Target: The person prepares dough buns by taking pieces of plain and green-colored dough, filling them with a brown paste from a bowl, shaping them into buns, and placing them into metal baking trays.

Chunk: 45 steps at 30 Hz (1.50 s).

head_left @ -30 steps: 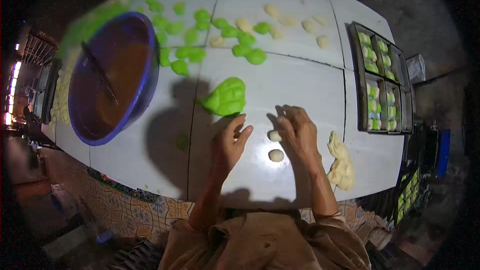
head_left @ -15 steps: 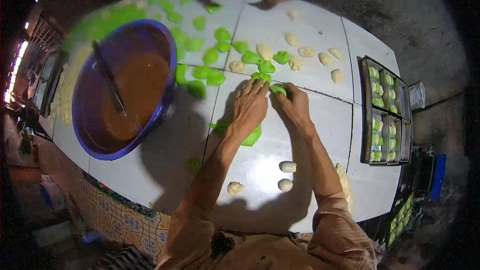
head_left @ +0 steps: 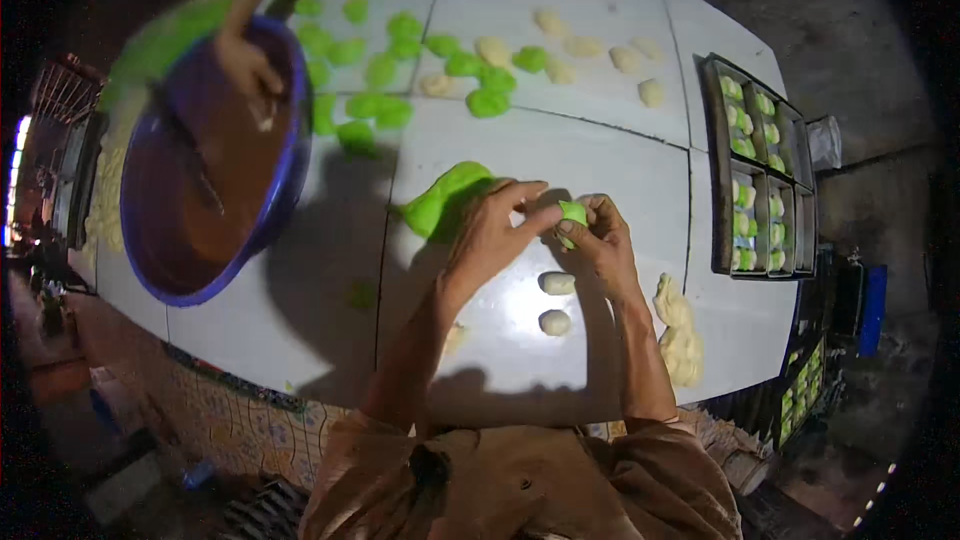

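Since a moment ago another person's hand (head_left: 245, 65) has reached into the purple basin (head_left: 215, 155) at the tabletop's (head_left: 600, 155) left edge; mid-table beside the green dough lump (head_left: 440, 202), the left hand (head_left: 490, 240) and right hand (head_left: 600, 240) have drawn back, both pinching a green dough piece (head_left: 572, 212), shaping now, apparently; two pale balls (head_left: 556, 302) lie nearer the front edge.

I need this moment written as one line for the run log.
left hand: pinching green dough piece | right hand: holding same piece | below: two white dough balls on table | co-worker's hand at purple bowl
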Each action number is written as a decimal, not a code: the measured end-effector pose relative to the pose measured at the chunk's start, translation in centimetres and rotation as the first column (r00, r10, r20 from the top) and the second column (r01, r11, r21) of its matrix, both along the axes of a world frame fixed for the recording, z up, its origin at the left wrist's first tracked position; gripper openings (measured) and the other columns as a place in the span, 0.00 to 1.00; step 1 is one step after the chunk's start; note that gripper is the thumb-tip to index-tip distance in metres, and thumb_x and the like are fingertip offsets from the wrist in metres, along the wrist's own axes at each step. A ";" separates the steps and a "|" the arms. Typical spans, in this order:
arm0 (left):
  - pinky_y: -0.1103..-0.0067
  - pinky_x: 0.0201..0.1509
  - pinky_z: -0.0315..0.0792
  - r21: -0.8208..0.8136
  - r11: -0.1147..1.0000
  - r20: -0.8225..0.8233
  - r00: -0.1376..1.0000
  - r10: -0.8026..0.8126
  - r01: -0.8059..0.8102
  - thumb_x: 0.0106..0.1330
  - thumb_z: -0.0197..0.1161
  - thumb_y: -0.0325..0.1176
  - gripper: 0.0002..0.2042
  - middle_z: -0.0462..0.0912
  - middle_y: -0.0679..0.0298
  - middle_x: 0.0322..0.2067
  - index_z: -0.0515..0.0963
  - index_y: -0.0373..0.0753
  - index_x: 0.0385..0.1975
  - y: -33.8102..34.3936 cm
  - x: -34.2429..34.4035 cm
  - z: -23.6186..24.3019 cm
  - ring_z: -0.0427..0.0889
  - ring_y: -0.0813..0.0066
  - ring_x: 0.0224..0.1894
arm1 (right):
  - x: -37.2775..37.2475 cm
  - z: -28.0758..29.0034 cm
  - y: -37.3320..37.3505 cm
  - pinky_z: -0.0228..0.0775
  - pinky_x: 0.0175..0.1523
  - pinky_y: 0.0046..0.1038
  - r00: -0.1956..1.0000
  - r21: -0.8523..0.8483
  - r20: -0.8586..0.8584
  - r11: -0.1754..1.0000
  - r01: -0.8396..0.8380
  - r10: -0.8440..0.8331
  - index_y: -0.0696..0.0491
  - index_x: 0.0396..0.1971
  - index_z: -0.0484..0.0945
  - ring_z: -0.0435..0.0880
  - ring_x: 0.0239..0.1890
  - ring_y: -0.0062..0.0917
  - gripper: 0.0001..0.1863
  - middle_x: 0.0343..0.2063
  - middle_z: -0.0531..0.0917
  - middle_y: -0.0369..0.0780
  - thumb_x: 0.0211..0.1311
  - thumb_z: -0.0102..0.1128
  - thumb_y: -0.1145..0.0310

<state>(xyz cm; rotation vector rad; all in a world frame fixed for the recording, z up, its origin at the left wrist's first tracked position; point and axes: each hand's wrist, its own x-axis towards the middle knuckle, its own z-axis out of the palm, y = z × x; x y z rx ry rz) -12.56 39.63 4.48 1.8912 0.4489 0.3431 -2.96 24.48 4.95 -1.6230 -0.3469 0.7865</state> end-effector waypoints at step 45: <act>0.75 0.45 0.81 -0.589 0.405 0.229 0.336 0.913 -0.699 0.67 0.58 0.23 0.12 0.81 0.56 0.42 0.75 0.29 0.49 4.7 -29.7 -7.5 0.83 0.71 0.43 | -19.3 1.6 38.7 0.74 0.47 0.44 -0.687 -0.938 0.169 -0.098 -0.333 0.707 0.61 0.41 0.75 0.81 0.40 0.48 0.18 0.34 0.81 0.54 0.50 0.60 0.68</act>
